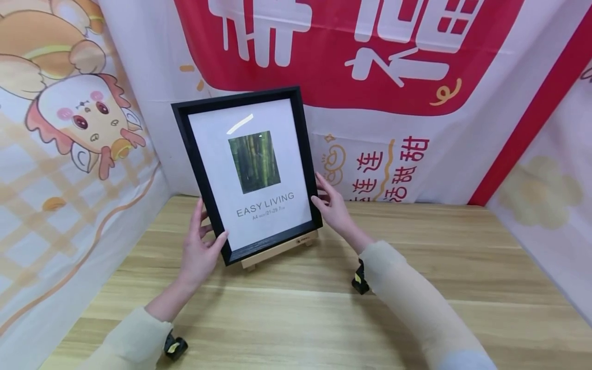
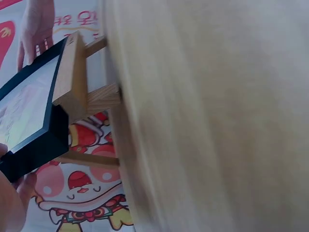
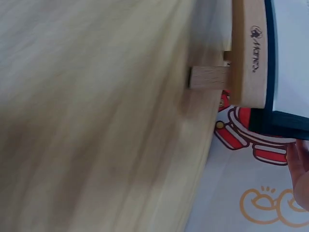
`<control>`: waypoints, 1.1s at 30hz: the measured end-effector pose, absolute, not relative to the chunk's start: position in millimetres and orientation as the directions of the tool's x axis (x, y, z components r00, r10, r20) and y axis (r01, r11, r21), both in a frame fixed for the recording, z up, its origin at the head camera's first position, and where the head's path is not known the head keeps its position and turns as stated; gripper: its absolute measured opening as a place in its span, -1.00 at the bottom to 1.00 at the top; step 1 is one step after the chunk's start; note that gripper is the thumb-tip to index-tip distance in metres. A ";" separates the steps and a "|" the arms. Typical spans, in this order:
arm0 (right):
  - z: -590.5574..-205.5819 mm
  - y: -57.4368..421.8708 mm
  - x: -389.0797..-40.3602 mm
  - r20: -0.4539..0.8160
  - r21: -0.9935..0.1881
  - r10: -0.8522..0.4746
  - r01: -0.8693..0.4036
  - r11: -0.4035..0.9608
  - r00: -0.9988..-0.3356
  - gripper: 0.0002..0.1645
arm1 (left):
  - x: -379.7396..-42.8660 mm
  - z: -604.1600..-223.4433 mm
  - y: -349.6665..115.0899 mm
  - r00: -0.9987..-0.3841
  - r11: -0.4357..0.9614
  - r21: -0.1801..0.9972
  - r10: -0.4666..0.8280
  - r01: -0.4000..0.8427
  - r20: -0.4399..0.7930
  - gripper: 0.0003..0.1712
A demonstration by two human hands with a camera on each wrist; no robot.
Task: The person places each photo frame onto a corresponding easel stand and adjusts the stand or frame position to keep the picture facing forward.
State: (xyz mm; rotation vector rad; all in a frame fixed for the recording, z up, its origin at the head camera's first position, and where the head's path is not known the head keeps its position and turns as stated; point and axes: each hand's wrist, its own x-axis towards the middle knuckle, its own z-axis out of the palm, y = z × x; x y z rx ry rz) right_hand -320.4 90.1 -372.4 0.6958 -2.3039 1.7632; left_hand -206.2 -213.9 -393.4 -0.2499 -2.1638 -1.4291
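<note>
Left hand [image 1: 201,252]: The frame's left border is held near its lower corner; the thumb is laid on the front face and the other fingers are set at the side and behind.
Right hand [image 1: 335,208]: The opposite border is held, thumb toward the front; the remaining fingers are placed along the outer side, their tips partly hidden.
Picture frame [image 1: 252,201]: Black-bordered, it is located between the fingers of both hands, leaned back and seen at a slant.
Insert: A green bamboo picture [image 1: 254,162] is shown between the two thumbs, higher than both; "EASY LIVING" is printed beneath it.
Easel [image 1: 279,250]: Its wooden ledge is touched by the frame's lower edge, below the fingers; the frame is extended past both ledge ends.
Tabletop [image 1: 324,318]: The easel's legs are stood on this wood-grain surface, under the hands.
Backdrop [image 1: 277,77]: A red panel with white characters is hung beyond the fingertips.
Sleeves [image 1: 407,288]: Pale cuffs are worn behind both hands.
</note>
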 end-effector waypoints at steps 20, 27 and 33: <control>-428.0 112.8 -295.0 0.235 -0.932 -0.443 -0.331 0.151 -0.865 0.19 | -168.4 -431.7 -194.8 -0.925 0.393 0.880 -0.149 0.268 0.349 0.30; -426.8 103.5 -296.5 0.195 -0.931 -0.411 -0.299 0.208 -0.891 0.21 | -172.6 -436.6 -189.1 -0.936 0.434 0.877 -0.176 0.204 0.305 0.33; -427.5 99.8 -300.0 0.185 -0.934 -0.374 -0.281 0.221 -0.909 0.22 | -177.7 -439.4 -186.7 -0.932 0.401 0.889 -0.183 0.222 0.315 0.34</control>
